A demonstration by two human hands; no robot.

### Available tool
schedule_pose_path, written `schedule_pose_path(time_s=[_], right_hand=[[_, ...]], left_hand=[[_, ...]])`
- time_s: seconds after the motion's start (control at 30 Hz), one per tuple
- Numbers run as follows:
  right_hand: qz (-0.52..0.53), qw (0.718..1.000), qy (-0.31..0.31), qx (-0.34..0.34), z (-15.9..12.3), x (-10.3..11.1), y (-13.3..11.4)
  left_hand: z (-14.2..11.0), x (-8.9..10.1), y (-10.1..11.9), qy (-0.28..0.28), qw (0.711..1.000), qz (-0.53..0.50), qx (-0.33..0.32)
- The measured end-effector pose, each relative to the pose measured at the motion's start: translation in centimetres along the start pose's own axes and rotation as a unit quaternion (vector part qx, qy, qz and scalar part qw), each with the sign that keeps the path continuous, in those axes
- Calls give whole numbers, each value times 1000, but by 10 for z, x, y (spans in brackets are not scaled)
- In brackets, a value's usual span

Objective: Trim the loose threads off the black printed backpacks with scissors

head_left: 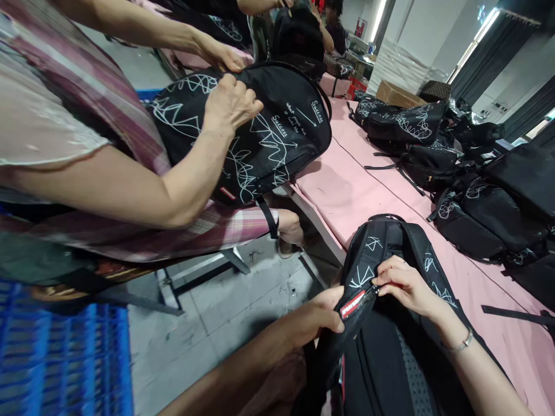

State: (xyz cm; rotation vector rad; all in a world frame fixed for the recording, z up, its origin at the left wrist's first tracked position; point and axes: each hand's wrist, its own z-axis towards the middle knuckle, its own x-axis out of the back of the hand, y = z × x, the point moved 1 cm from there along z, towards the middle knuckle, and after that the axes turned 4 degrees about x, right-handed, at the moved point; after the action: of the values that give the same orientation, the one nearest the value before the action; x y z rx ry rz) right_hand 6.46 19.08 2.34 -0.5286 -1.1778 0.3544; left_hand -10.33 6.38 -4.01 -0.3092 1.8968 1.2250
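A black backpack (381,364) lies in front of me, its back panel and shoulder straps facing up. White line drawings mark the straps. My left hand (325,312) is closed around the left shoulder strap (364,274), thumb beside its red label (353,304). Just past the label, my right hand (399,283) pinches a small dark piece on the same strap, which looks like a zipper pull; the fingertips partly cover it. A silver bracelet (466,340) circles my right wrist.
On the left a co-worker's hands (234,101) work at another black backpack (277,133) with white drawings. A pink-covered table (333,179) runs ahead, with several black backpacks (489,214) piled along its right side. A blue plastic crate (65,352) stands on the floor at lower left.
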Motion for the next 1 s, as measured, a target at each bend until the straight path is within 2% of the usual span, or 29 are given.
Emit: schedule_pose_path(time_s=[0.3, 0.57, 0.7, 0.87, 1.0], right_hand=[[-15, 999, -28, 24, 2, 0, -19], [-59, 997, -32, 28, -4, 0, -32], [-74, 997, 16, 7, -19, -7, -40], [-77, 982, 140, -105, -52, -22, -54], [-131, 968, 160, -143, -71, -32, -66]], left_hand=[[3, -6, 2, -19, 1000, -14, 9], [2, -13, 8, -4, 999, 2, 41], [2, -18, 7, -27, 999, -24, 22], [3, -29, 6, -37, 998, -52, -28], [5, -34, 2, -49, 997, -60, -22]])
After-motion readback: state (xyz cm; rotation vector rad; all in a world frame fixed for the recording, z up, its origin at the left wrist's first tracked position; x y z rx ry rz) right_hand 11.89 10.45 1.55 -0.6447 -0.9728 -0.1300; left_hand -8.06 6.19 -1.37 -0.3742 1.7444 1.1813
